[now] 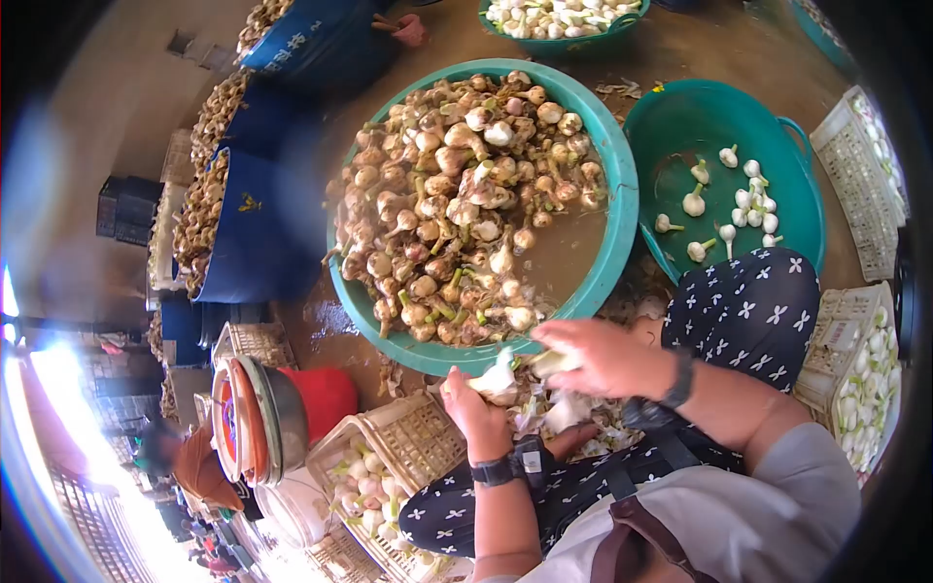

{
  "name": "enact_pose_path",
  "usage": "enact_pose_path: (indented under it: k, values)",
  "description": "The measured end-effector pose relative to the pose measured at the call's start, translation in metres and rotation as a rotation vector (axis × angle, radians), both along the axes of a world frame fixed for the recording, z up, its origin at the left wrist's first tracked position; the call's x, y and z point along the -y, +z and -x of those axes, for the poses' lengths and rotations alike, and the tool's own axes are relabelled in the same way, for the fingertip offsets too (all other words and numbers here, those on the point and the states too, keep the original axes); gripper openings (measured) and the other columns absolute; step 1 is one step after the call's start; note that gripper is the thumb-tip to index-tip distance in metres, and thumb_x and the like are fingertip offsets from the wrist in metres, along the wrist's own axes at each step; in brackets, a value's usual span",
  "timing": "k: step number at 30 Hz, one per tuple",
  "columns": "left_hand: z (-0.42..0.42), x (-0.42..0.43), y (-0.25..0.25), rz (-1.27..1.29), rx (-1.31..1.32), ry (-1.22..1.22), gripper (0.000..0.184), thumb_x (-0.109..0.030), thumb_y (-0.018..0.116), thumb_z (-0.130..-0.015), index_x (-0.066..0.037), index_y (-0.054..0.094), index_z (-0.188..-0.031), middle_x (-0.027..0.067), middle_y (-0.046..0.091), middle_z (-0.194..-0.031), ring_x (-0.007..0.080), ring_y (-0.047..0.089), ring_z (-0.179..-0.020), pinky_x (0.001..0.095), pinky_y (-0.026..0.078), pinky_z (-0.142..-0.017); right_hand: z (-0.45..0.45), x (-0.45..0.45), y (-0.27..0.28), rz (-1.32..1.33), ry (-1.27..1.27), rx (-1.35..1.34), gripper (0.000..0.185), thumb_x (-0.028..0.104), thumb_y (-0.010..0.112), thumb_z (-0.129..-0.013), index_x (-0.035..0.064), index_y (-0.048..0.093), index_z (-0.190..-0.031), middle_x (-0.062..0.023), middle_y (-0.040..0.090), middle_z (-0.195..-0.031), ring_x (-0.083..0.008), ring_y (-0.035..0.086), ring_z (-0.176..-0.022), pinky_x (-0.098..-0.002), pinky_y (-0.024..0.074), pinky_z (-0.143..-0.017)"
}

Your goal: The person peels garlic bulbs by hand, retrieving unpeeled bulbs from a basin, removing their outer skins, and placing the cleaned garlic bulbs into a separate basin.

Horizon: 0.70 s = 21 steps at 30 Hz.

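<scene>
My left hand (473, 406) is closed around a garlic bulb (499, 381), whose white outer layers stick up past the fingers. Beside it, my right hand (612, 360) is curled and slightly smeared by motion, with a pale strip of garlic skin (551, 363) at its fingers. Loose garlic skins (564, 413) lie in a heap below both hands. Just beyond them stands a large round teal tub (628, 209), piled with dirty, unpeeled garlic bulbs (437, 209) and some brownish water. To its right, a green basket (671, 117) holds several clean white bulbs (748, 206).
Cream plastic crates of garlic stand at my left (413, 437) and right (834, 340). Blue bins (262, 228) heaped with bulbs line the left side, near stacked buckets (282, 418) and a red container (326, 394). Another green basket (564, 44) of white garlic is at the top.
</scene>
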<state>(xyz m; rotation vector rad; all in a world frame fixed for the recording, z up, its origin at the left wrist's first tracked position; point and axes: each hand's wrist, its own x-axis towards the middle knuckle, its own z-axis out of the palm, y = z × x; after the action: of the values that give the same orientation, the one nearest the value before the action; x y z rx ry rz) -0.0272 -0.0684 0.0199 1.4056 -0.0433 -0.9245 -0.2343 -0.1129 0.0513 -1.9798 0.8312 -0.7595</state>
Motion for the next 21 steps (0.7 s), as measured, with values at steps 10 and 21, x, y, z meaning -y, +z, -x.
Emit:
enact_pose_path:
  k: [10, 21]
  values:
    - [-0.007, -0.009, 0.009, 0.003, 0.026, -0.014, 0.009, -0.014, 0.051, -0.085, -0.007, 0.046, -0.085, 0.0053, 0.052, -0.077, 0.0168, 0.054, -0.072, 0.0322, 0.048, -0.063, -0.031, -0.031, -0.046, 0.24, 0.227, 0.052, 0.013, 0.014, 0.057, -0.077, 0.0031, 0.061, -0.083, -0.0112, 0.057, -0.086, -0.0286, 0.056, -0.08, -0.0379, 0.0472, -0.066]
    - [0.052, 0.02, 0.06, 0.85, -0.033, -0.472, 0.05, -0.045, 0.048, -0.088, -0.007, 0.037, -0.119, 0.0159, 0.051, -0.108, 0.0262, 0.054, -0.096, 0.039, 0.043, -0.085, -0.094, 0.024, -0.102, -0.325, -0.142, 0.126, 0.021, 0.027, 0.056, -0.08, 0.0072, 0.057, -0.086, -0.0122, 0.061, -0.082, -0.0329, 0.058, -0.078, -0.041, 0.0471, -0.066]
